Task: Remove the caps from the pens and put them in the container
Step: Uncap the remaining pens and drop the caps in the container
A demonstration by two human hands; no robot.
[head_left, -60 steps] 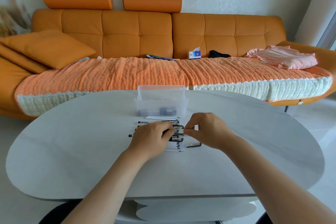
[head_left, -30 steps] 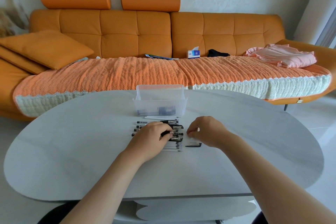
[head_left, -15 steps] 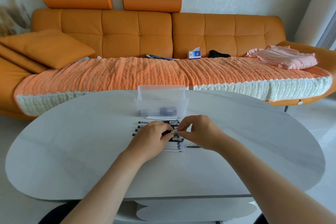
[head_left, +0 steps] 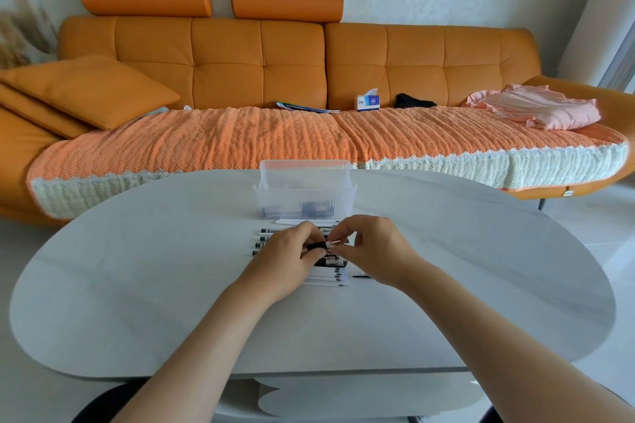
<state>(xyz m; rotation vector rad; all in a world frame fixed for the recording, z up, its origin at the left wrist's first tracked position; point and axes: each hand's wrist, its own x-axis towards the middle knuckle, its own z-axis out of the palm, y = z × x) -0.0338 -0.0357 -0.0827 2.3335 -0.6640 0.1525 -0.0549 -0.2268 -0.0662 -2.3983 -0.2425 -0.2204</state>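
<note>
L hand (head_left: 287, 256) pinching pen (head_left: 318, 245) barrel, R hand (head_left: 372, 249) pinching cap end; pulling straight apart w/o twisting seems best, then drop into far container (head_left: 304, 197)

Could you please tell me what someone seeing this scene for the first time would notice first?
The long orange sofa fills the background, with a pink garment heaped at its right end. In the centre, the left hand and right hand meet over a row of pens on the pale oval table, pinching one pen between them. A clear plastic container stands just beyond.
</note>
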